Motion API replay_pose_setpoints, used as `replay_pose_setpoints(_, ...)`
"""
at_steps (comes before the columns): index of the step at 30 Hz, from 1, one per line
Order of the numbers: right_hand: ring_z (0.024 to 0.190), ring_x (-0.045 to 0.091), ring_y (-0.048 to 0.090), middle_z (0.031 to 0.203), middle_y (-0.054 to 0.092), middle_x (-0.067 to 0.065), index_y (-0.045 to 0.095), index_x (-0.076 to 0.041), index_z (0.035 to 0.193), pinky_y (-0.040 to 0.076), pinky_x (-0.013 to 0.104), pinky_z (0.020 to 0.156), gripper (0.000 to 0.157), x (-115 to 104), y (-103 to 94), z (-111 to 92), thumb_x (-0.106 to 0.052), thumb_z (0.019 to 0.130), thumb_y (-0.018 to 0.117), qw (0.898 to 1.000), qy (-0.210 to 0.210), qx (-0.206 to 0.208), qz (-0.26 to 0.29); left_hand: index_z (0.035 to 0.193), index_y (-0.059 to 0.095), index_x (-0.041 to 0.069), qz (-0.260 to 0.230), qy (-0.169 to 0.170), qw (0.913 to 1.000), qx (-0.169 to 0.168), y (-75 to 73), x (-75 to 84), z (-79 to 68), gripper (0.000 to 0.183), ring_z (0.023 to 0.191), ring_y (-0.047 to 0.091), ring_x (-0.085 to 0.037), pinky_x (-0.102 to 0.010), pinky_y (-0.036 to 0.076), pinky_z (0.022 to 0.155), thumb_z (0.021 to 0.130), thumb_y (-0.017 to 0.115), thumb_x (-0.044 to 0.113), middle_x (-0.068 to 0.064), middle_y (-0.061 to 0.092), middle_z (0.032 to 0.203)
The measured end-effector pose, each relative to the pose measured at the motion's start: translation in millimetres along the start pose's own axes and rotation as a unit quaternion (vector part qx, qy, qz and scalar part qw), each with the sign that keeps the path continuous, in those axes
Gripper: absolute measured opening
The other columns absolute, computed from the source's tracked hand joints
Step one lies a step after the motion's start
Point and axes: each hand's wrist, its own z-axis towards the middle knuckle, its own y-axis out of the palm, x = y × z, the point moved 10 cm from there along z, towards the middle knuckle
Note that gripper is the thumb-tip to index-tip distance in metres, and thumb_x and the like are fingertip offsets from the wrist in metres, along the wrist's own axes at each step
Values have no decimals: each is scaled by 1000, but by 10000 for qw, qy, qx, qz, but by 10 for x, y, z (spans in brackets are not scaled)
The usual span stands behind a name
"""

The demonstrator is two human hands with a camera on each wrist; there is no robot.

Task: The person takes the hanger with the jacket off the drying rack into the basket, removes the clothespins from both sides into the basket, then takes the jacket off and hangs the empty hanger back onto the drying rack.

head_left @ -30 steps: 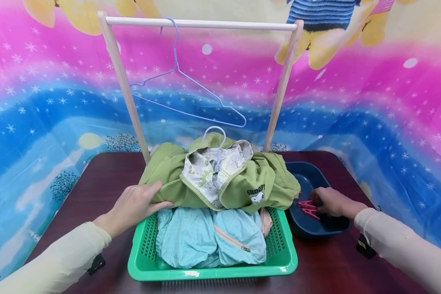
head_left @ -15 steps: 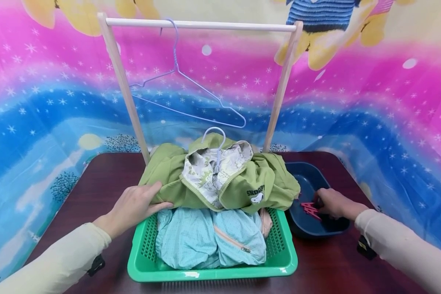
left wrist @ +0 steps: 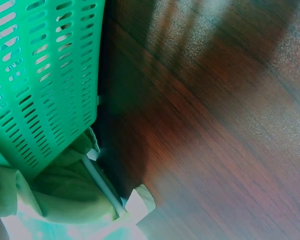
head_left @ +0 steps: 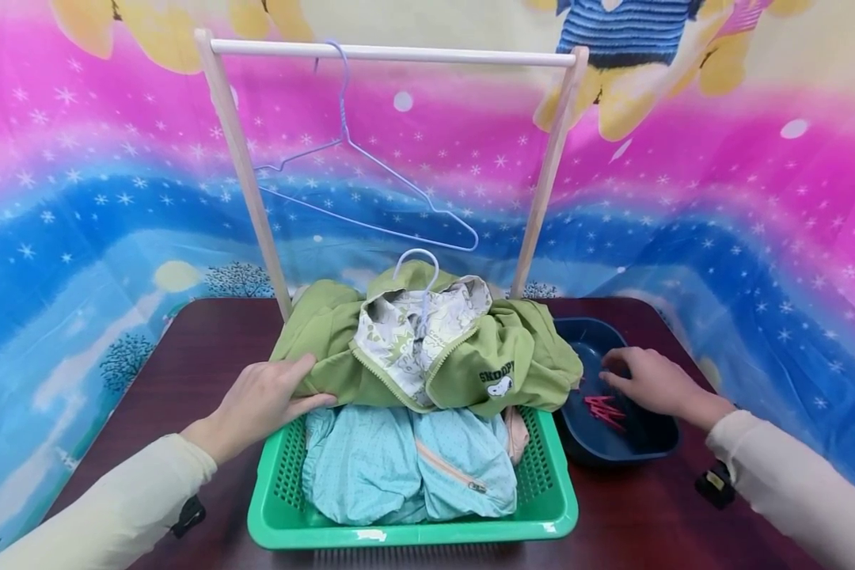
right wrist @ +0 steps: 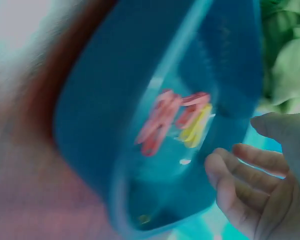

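A green hooded jacket (head_left: 328, 324) with a white printed lining lies over the back of a green basket (head_left: 413, 534). The white hook of a hanger (head_left: 438, 273) rises from its neck opening. My left hand (head_left: 264, 400) grips the jacket's left side between thumb and fingers. My right hand (head_left: 651, 380) is over a dark blue bin (head_left: 587, 443), its fingers loosely bent with nothing between them. Red clothespins (head_left: 603, 412) lie in the bin. In the right wrist view, a yellow clothespin (right wrist: 194, 131) lies beside them.
A light blue garment (head_left: 370, 467) with a pink zipper fills the front of the basket. Behind stands a wooden rack (head_left: 470, 54), with a purple wire hanger (head_left: 381, 228) on its bar. All rest on a dark red-brown table (head_left: 199, 340) before a printed cloth backdrop (head_left: 777, 237).
My right hand has come away from the red clothespins, moving slightly up and to the right. The pins have shifted a little in the bin. My left hand keeps its grip on the jacket.
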Motion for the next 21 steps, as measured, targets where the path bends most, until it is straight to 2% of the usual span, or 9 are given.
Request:
replay_pose_setpoints(3, 63, 5, 60, 111, 74, 15, 68, -3, 123, 47, 28, 58, 33, -137, -145, -3, -25, 99, 64, 9997, -27, 253, 65, 81, 46, 14, 7, 17, 10000, -19, -8, 0, 0, 55, 52, 13, 5, -13, 12, 47, 97, 42, 66, 16, 23, 59)
replay_pose_setpoints(6, 60, 4, 56, 105, 75, 9, 70, -8, 121, 43, 26, 55, 30, -323, -282, -20, -29, 101, 63, 9985, -150, 517, 112, 81, 46, 15, 15, -2, 9999, -142, -2, -7, 3, 54, 51, 13, 5, -13, 11, 47, 97, 45, 66, 16, 23, 58)
replay_pose_setpoints(10, 66, 3, 59, 98, 75, 2, 71, -11, 118, 44, 25, 56, 27, -636, -395, -54, -30, 102, 61, 9959, -466, 698, 339, 81, 46, 16, 70, -195, 9988, -448, 15, -42, 13, 54, 49, 14, 4, -15, 12, 45, 96, 48, 68, 15, 25, 57)
replay_pose_setpoints(13, 71, 2, 62, 97, 74, -1, 72, -14, 117, 46, 25, 57, 26, -836, -408, -67, -32, 103, 60, 9947, -609, 666, 494, 79, 45, 18, 32, -550, 9958, -735, 31, -84, 27, 46, 48, 17, 2, -17, 15, 44, 99, 54, 59, 15, 26, 57)
replay_pose_setpoints(16, 72, 0, 62, 96, 73, -4, 72, -17, 115, 48, 25, 59, 25, -981, -401, -71, -34, 102, 61, 9945, -642, 654, 501, 77, 44, 20, -171, -1021, 9900, -960, 44, -116, 57, 35, 48, 19, 0, -20, 19, 45, 102, 58, 40, 13, 27, 58)
replay_pose_setpoints(18, 72, 0, 62, 95, 73, -5, 73, -18, 114, 48, 24, 59, 24, -1068, -406, -75, -34, 101, 62, 9942, -673, 680, 492, 76, 43, 21, -345, -1317, 9851, -1054, 49, -123, 88, 33, 49, 19, -2, -21, 21, 46, 103, 58, 29, 11, 27, 58)
replay_pose_setpoints(21, 78, 4, 65, 98, 74, -4, 73, -16, 113, 49, 24, 61, 22, -1212, -431, -83, -32, 101, 63, 9925, -814, 746, 525, 78, 46, 20, -627, -1650, 9774, -1161, 53, -113, 136, 28, 50, 21, -4, -22, 24, 48, 105, 55, 22, 10, 28, 59)
